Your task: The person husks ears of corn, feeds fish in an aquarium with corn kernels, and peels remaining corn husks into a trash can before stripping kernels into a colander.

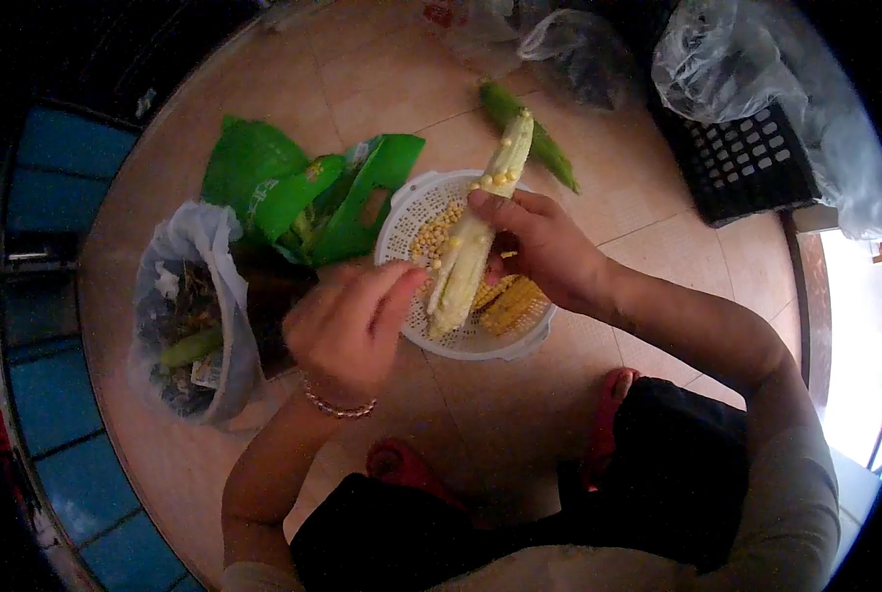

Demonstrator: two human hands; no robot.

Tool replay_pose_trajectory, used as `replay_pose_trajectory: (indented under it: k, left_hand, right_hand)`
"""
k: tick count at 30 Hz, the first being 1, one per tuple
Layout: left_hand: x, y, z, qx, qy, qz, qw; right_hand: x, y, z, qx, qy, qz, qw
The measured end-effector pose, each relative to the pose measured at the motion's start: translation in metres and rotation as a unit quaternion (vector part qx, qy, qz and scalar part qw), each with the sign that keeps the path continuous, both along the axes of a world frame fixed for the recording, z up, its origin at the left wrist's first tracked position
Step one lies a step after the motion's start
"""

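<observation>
My right hand [551, 249] is wrapped round a corn cob [468, 259], held tilted over a white colander [391, 219]. Most of the cob is stripped pale, with a few yellow kernels left near its upper end. Beside the cob's lower part is my left hand [347, 326], a beaded bracelet on its wrist. Its fingers are curled in and slightly blurred; what they hold, if anything, is hidden. Loose kernels [431, 237] lie in the colander, along with pieces of corn [513, 304] still bearing kernels.
Behind the colander an ear of corn in green husk [559, 163] lies on the tiled floor [382, 74]. To the left are a green bag [253, 163] and a clear plastic bag of scraps [238, 340]. A black crate [747, 163] with plastic bags [707, 64] stands at the right.
</observation>
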State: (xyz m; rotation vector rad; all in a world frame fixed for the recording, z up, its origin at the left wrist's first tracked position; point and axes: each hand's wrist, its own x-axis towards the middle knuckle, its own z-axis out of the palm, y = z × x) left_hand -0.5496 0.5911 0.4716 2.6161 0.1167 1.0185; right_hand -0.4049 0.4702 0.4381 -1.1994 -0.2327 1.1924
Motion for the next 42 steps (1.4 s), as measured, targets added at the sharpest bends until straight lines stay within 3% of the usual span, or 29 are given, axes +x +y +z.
replay_pose_trajectory:
  k: [1, 3, 6, 8, 10, 12, 13, 15, 19, 21, 22, 24, 25, 27, 28, 30, 32, 34, 36, 38, 42]
  left_hand:
    - [-0.002, 0.0, 0.002, 0.0, 0.0, -0.001, 1.0]
    - [-0.008, 0.0, 0.006, -0.272, 0.06, 0.07, 0.958]
    - [-0.023, 0.03, 0.018, -0.347, 0.054, 0.156, 0.923]
    - [-0.041, 0.065, 0.029, -0.316, 0.035, 0.203, 0.926]
    - [-0.08, 0.117, 0.034, -0.265, 0.088, 0.28, 0.919]
    - [-0.112, 0.157, 0.05, -0.164, 0.237, 0.327, 0.9]
    - [-0.127, 0.171, 0.05, -0.165, 0.237, 0.33, 0.899]
    - [-0.153, 0.195, 0.04, 0.009, 0.356, 0.333, 0.873]
    - [-0.173, 0.209, 0.011, 0.012, 0.329, 0.306, 0.893]
    - [-0.147, 0.186, 0.012, 0.073, 0.129, 0.26, 0.954]
    - [-0.144, 0.184, 0.018, 0.077, 0.13, 0.268, 0.952]
    - [-0.138, 0.183, 0.03, 0.067, 0.19, 0.379, 0.903]
    - [-0.128, 0.172, 0.038, 0.065, 0.188, 0.377, 0.905]
    - [-0.104, 0.143, 0.056, 0.052, 0.309, 0.476, 0.822]
    - [-0.098, 0.137, 0.055, 0.047, 0.309, 0.472, 0.824]
    - [-0.085, 0.121, 0.054, 0.28, 0.192, 0.339, 0.877]
    - [-0.058, 0.092, 0.05, 0.129, 0.102, 0.215, 0.963]
    - [-0.042, 0.057, 0.037, -0.132, 0.21, 0.129, 0.96]
    - [-0.027, 0.028, 0.016, -0.35, 0.263, 0.002, 0.899]
    - [-0.014, 0.004, -0.012, -0.591, 0.252, -0.102, 0.759]
    - [0.006, -0.025, 0.003, -0.619, 0.327, -0.077, 0.71]
  right_hand:
    - [0.002, -0.002, 0.0, 0.0, 0.0, -0.001, 1.0]
    - [0.005, -0.005, 0.0, 0.011, 0.016, 0.009, 1.0]
    - [0.008, -0.009, 0.004, 0.022, 0.041, -0.001, 0.999]
    - [0.009, -0.012, 0.005, 0.029, 0.06, -0.013, 0.998]
    - [0.01, -0.015, 0.004, 0.038, 0.082, -0.024, 0.996]
    - [0.012, -0.018, 0.004, 0.039, 0.112, -0.007, 0.993]
    - [0.011, -0.018, 0.004, 0.039, 0.113, -0.004, 0.993]
    - [0.01, -0.016, 0.007, 0.059, 0.136, 0.002, 0.989]
    - [0.004, -0.01, 0.013, 0.038, 0.12, 0.0, 0.992]
    - [0.003, -0.01, 0.01, 0.025, 0.067, -0.006, 0.997]
    - [0.003, -0.008, 0.008, 0.029, 0.069, 0.002, 0.997]
    - [0.0, -0.007, 0.004, 0.032, 0.067, 0.004, 0.997]
    - [0.001, -0.008, 0.003, 0.03, 0.063, 0.001, 0.998]
    - [0.005, -0.008, 0.008, 0.021, 0.079, 0.014, 0.997]
    - [0.006, -0.007, 0.009, 0.014, 0.094, 0.022, 0.995]
    - [0.007, -0.008, 0.008, 0.013, 0.103, 0.016, 0.994]
    - [0.004, -0.006, 0.008, 0.015, 0.117, 0.01, 0.993]
    - [0.005, -0.003, 0.001, 0.04, 0.127, 0.011, 0.991]
    - [0.005, -0.001, -0.001, 0.065, 0.135, 0.015, 0.989]
    - [0.005, 0.001, 0.0, 0.096, 0.15, 0.046, 0.983]
    - [0.006, 0.001, 0.004, 0.134, 0.148, 0.063, 0.978]
